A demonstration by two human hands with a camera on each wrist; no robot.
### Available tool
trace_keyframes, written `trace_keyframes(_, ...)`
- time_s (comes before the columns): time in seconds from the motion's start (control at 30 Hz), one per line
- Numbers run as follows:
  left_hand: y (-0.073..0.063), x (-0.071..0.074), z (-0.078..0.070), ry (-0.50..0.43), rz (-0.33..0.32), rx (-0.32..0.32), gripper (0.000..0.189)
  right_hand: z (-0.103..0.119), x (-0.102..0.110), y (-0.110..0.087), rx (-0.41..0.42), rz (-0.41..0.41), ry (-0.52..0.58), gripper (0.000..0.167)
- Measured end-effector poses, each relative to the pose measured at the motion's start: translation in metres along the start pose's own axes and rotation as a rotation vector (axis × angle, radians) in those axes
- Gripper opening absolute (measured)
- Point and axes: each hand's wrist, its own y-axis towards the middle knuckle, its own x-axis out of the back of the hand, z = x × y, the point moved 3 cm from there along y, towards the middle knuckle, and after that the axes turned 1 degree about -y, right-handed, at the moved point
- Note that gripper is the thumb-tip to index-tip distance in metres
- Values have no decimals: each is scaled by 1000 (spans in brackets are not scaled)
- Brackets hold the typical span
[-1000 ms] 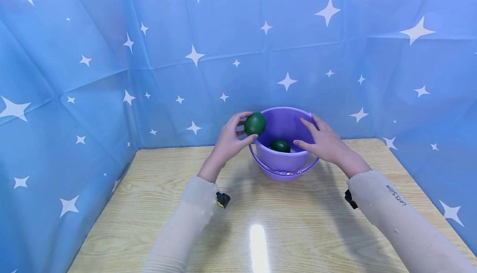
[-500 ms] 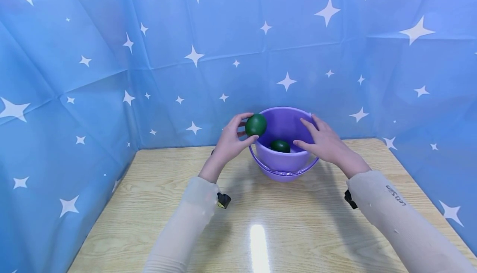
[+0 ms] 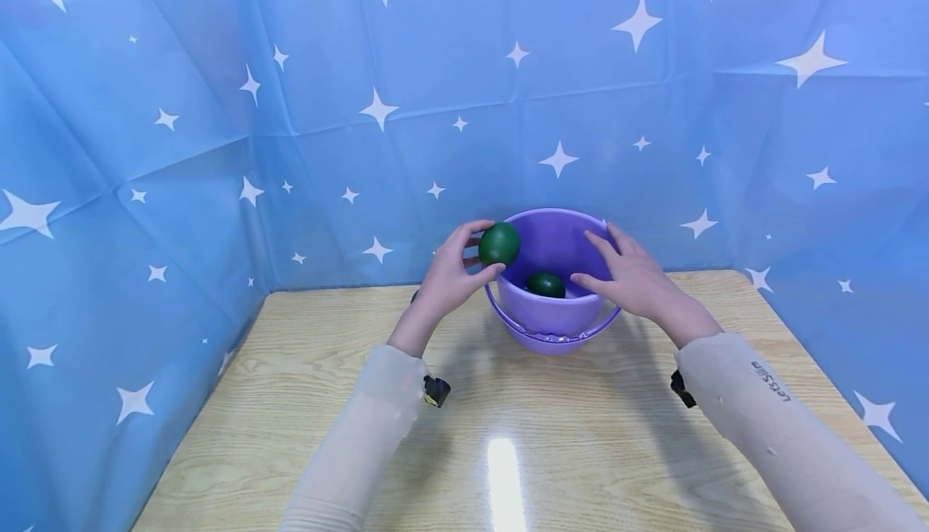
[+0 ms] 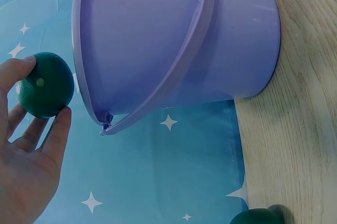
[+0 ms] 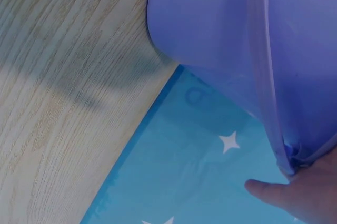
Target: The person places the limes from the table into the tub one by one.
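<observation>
My left hand (image 3: 447, 278) holds a smooth, dark green oval fruit (image 3: 499, 243) between thumb and fingertips, at the left rim of the purple bucket (image 3: 551, 314). In the left wrist view this fruit (image 4: 47, 84) shows a small pale stem scar and is just outside the bucket's opening. A second dark green fruit (image 3: 546, 284) lies inside the bucket. My right hand (image 3: 635, 276) is at the right rim, fingers spread and thumb reaching over the opening. In the right wrist view the right thumb (image 5: 266, 191) sticks out close to the handle's hinge.
Another green fruit (image 4: 258, 216) rests on the wooden table (image 3: 305, 403), mostly hidden behind my left wrist in the head view. The bucket's handle (image 3: 518, 324) hangs down at its front. A blue star-patterned cloth (image 3: 327, 153) hangs behind the table and along its sides.
My left hand and the fruit it holds have shifted very slightly right and down. The right hand, bucket and the fruit inside have stayed put.
</observation>
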Motion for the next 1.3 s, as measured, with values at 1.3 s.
trace_keyframes(1.3,-9,21,4,-157,-73,37,52,0,-1,-1,4,-1,3,90)
